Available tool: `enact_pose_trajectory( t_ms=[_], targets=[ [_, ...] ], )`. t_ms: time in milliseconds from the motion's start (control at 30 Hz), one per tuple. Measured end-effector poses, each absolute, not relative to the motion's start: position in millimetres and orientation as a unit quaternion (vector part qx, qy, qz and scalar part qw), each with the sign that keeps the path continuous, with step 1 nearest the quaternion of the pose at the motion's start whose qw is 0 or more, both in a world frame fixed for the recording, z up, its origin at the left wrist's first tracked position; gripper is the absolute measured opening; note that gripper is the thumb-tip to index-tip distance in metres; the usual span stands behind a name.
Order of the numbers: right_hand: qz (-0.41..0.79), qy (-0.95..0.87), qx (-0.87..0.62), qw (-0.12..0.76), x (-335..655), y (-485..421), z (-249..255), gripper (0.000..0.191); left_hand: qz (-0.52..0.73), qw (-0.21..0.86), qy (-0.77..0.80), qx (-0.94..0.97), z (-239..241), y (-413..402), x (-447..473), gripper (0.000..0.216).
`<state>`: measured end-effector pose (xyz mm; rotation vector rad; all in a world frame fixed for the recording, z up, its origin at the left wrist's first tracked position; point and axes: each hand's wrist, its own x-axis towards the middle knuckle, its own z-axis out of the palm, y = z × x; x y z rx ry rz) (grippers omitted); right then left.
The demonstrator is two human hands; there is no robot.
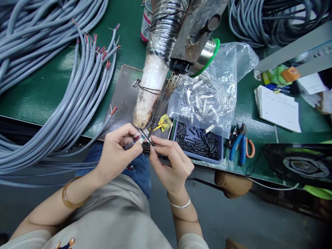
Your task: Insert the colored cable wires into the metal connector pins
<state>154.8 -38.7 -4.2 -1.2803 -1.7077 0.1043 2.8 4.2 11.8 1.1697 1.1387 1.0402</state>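
My left hand (116,150) is closed in a pinch on the stripped end of a grey cable (129,145), whose coloured inner wires show at my fingertips. My right hand (169,162) is closed too, pinching a small metal connector (145,136) against those wire ends. Both hands meet at the table's front edge, just under the tip of a taped, wrapped tool (153,90) that hangs down from above. A narrow metal strip (163,100) runs down from the tool to the connector.
Bundles of grey cables (64,100) with stripped ends lie on the green table (33,93) at left. A clear bag of metal parts (207,97), a tray of black sleeves (198,141), blue-handled pliers (240,143) and papers (278,109) sit at right.
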Motion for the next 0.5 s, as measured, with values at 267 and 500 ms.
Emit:
enact_pose_trajectory(
  t_ms=[267, 500],
  targets=[
    [0.053, -0.701, -0.518, 0.487, 156.9, -36.6, -7.3, 0.02, 0.44, 0.592, 0.462, 0.493, 13.5, 6.4, 0.7, 0.014],
    [0.06, -0.696, -0.522, 0.489, 156.3, -36.4, -6.7, 0.021, 0.443, 0.571, 0.486, 0.492, 12.5, 4.8, 2.9, 0.016]
  ],
)
